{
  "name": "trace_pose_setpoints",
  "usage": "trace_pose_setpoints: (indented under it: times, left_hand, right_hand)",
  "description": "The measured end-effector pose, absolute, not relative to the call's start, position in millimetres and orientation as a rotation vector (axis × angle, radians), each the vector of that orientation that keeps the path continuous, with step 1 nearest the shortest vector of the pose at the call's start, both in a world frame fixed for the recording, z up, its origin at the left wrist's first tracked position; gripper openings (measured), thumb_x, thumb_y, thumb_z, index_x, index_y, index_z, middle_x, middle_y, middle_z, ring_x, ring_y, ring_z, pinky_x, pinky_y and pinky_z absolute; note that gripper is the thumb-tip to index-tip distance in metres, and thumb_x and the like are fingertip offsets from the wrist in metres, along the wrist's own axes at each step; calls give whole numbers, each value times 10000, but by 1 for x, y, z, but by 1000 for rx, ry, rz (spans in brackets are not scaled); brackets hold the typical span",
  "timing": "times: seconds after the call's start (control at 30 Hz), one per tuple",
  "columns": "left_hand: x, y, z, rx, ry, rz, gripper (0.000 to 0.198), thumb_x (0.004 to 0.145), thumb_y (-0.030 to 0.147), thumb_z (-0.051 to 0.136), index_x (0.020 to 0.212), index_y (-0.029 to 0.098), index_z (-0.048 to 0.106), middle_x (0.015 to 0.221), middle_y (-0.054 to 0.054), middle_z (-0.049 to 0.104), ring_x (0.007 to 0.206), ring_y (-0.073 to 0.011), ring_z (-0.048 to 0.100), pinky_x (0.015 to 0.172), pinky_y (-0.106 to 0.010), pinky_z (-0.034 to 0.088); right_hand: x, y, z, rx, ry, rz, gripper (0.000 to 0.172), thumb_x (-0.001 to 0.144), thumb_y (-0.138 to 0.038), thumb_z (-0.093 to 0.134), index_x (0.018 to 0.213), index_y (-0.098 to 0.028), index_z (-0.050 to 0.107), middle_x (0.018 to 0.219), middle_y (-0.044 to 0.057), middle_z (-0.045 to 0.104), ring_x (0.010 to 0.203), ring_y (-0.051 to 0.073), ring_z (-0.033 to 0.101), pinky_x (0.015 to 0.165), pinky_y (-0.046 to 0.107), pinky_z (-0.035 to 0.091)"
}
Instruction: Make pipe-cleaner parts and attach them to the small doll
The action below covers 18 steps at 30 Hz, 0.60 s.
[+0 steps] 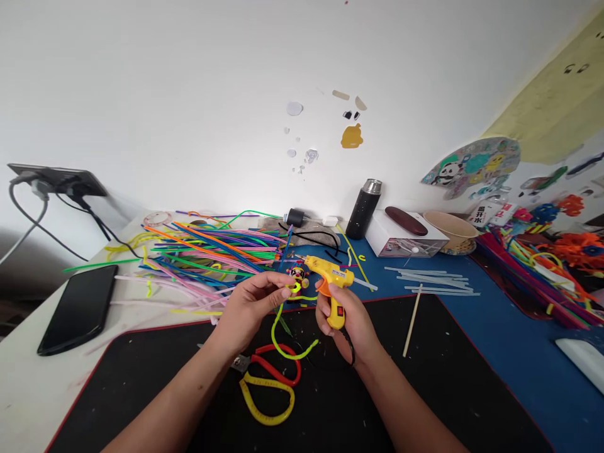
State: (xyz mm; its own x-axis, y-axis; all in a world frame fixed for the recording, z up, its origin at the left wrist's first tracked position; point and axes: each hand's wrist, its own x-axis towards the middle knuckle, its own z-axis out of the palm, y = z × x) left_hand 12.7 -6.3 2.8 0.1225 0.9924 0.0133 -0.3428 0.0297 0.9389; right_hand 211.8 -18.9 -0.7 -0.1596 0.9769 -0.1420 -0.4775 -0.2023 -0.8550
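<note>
My left hand [257, 302] pinches a neon-yellow pipe cleaner [276, 336], coiled into a small ring at the fingertips, its long tail curving down over the mat. In my right hand [352, 318] is a yellow hot glue gun [330, 274] with an orange trigger, fingers wrapped round the handle. The gun's nozzle points left, just above and beside the coiled end; whether they touch I cannot tell. Behind the fingertips stands a small colourful figurine [298, 272], partly hidden. Below my left hand lie scissors [268, 396] with one red and one yellow handle.
A heap of coloured pipe cleaners [212, 245] spreads at the left beside a black phone [78, 308]. Glue sticks [434, 279] and a thin wooden stick [413, 321] lie at the right. Behind stand a black thermos [363, 211], a white drawer box [401, 236] and a bowl [450, 229].
</note>
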Motion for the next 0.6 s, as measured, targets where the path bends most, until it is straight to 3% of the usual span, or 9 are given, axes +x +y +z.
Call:
trace_pose_setpoints:
  times: [0.3,0.6]
  left_hand:
    - [-5,11,-3,1172,1118,1458,310,745,454,917,904,214,803,935,-48,790,891,-213,704,838,-307,554]
    - [-7,10,-9,1416,1262,1507,224,849,402,827,950,214,760,962,-50,785,912,-220,719,862,-324,562]
  right_hand:
    - [208,-12,0,-710,-908,1677,322,963,-477,700,1023,-161,696,572,-60,533,378,72,452,418,207,284]
    - [220,-22,-19,-940,-1108,1578,483,965,-625,657,800,-170,641,454,-45,504,371,95,429,430,248,317]
